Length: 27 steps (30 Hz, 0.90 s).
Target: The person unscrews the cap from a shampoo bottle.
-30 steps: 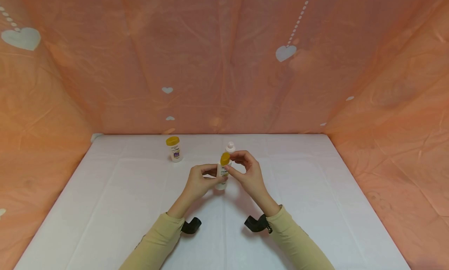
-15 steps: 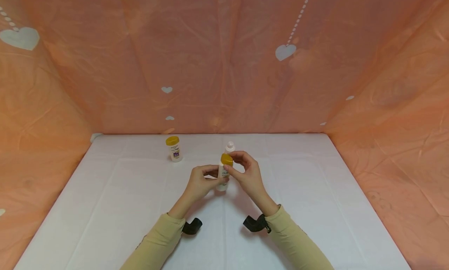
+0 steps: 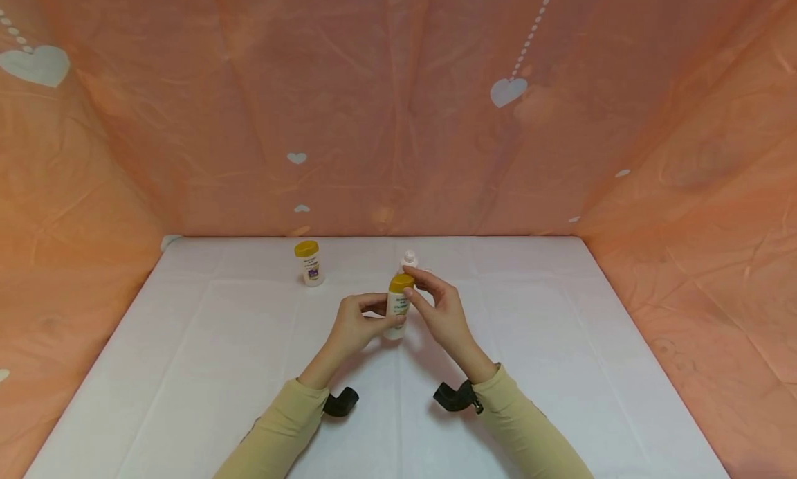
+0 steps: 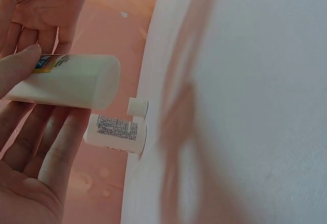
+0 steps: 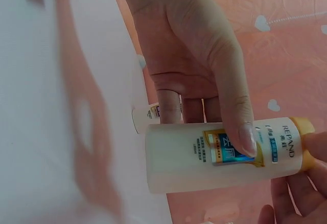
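Observation:
Both hands hold a white shampoo bottle upright above the middle of the table. My left hand grips its body, with the thumb across the front label and the fingers behind. At the top, the thumb and forefinger of my right hand pinch the yellow cap. In the left wrist view the bottle's rounded base shows, while its cap is out of frame. Partly hidden behind the right hand in the head view, a smaller white bottle stands with a small white cylinder beside it.
Farther back and left, a second white bottle with a yellow lid stands on the white tabletop. An orange curtain with pale hearts surrounds the back and sides. A black wrist-worn device juts inward from each sleeve.
The shampoo bottle has turned between my hands, so more of its label and the broad side of its cap face the head camera. Both arms stay nearly where they were.

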Tool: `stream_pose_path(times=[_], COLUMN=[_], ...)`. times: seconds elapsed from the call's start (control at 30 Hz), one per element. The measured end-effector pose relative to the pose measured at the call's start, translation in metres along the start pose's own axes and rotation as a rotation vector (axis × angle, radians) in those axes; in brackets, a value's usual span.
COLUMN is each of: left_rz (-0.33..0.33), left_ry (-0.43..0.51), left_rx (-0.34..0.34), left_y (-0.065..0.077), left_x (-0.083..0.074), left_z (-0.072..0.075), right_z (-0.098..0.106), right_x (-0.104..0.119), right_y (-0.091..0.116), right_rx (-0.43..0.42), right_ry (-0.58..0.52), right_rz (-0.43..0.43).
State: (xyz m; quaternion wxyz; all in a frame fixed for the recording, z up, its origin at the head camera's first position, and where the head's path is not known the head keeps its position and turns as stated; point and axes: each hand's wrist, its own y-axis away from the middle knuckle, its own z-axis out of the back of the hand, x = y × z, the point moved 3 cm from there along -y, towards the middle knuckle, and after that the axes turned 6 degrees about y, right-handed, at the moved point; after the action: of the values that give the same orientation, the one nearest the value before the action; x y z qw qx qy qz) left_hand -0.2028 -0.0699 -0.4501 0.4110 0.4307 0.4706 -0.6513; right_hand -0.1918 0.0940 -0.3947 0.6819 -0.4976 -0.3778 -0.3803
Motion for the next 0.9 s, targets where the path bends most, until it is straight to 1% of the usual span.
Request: stream_pose_path(times=[0.17,0.3,0.4,0.53,0.67,0.77,0.9], left_rz=[-0.004,0.001,0.004,0.018,0.017,0.006,0.0], left_ry=[0.006,0.006,0.004,0.0,-0.004,-0.008,0.0], left_rx=[-0.002,0.0,0.001,-0.005,-0.011,-0.017,-0.022], left_y=[0.0002,-0.0006,-0.0012,-0.0013,-0.0007,-0.0005,-0.0002], left_x=[0.001,0.0025,0.003,0.0038,0.0037,0.0029,0.002], left_z=[0.0005,-0.0002,-0.0005,-0.0004,-0.0002,-0.0002,-0.0002], right_z=[0.0,0.0006,0.0011,0.002,0.0022,0.0015,0.0], right_x=[0.0025,0.0035,0.0036,0.0034,0.0018,0.0012,0.0023], right_y=[0.0011,0.0004,0.0,0.0013,0.0035,0.0048,0.006], right_rx=[0.005,-0.013,-0.053,-0.132,-0.198,-0.217,-0.213], right_ry=[0.009,0.01,0.009,0.018,0.032,0.046,0.052], right_rz=[-0.016,-0.012,-0.014,-0.019,-0.019,-0.015,-0.011])
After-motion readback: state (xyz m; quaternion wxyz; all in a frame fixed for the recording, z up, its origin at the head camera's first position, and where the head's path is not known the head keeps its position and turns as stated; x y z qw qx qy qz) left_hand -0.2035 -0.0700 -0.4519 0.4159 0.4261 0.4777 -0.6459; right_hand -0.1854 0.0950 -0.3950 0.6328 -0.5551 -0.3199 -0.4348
